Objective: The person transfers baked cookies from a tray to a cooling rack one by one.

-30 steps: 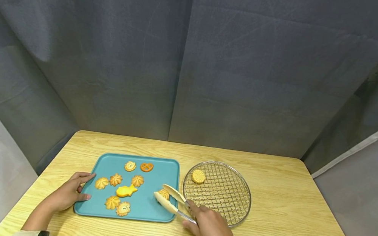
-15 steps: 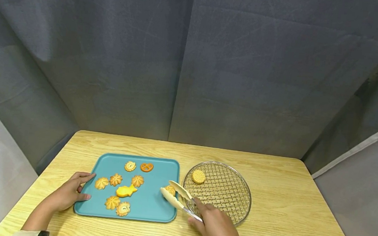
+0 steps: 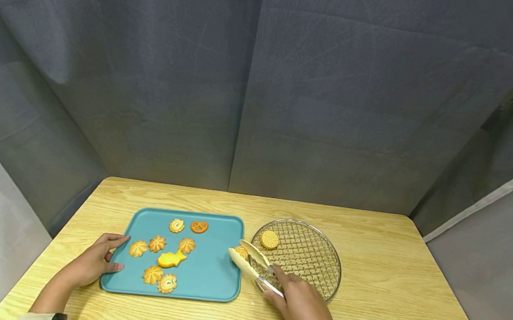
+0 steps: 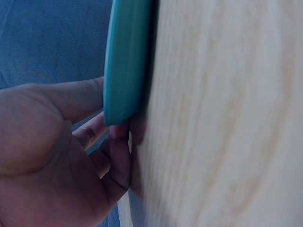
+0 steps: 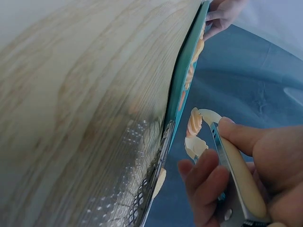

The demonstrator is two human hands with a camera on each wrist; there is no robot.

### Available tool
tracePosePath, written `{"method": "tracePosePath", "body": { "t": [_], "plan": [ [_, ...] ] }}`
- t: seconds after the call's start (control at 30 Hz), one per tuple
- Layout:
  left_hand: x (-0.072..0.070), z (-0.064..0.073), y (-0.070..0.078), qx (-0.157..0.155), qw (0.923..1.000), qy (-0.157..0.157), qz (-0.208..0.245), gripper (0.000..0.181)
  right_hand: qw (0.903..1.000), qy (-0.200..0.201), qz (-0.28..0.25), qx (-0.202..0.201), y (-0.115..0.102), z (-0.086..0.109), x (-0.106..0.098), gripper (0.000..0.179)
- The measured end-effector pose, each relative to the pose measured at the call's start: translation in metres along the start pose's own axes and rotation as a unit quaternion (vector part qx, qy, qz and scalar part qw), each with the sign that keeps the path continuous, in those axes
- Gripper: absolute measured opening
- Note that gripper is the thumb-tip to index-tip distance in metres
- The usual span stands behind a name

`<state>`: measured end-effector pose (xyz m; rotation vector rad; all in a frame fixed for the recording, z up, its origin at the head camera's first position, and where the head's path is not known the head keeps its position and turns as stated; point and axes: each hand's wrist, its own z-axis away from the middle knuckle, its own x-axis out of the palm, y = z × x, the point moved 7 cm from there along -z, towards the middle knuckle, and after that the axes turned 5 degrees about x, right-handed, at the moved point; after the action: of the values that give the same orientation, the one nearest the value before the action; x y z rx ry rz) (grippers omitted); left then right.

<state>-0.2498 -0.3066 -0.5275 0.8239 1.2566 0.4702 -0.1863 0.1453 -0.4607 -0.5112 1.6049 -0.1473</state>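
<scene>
Wooden table (image 3: 379, 280): your right hand (image 3: 301, 307), gripping tongs (image 3: 247, 268), has carried a cookie (image 3: 241, 252) to the tray's (image 3: 207, 281) right rim, your left hand (image 3: 91, 263) pinching its left.

head view from above, facing forward-down, wrist views low and close (table (image 4: 227, 118) turned sideways), tray (image 3: 201, 276) in all

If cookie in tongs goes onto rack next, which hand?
Right, likely: the right hand holds the tongs, cookie between their tips, near the wire rack. The left hand grips the blue tray, on the side away from the rack.
</scene>
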Motion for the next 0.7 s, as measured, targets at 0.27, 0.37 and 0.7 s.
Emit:
{"method": "tracePosePath", "body": {
  "t": [0.27,0.37,0.7],
  "plan": [
    [0.0,0.0,0.0,-0.003,1.0,-0.003,0.005,0.082,0.9999,0.002,-0.01,0.009,0.008,0.001,-0.003,0.06],
    [0.0,0.0,0.0,-0.004,1.0,-0.003,0.004,0.082,0.9998,0.0,-0.013,0.016,0.01,0.0,-0.003,0.06],
    [0.0,0.0,0.0,0.002,1.0,-0.003,0.005,0.082,0.9996,-0.007,-0.009,0.027,0.016,0.0,-0.006,0.062]
  ]
}}
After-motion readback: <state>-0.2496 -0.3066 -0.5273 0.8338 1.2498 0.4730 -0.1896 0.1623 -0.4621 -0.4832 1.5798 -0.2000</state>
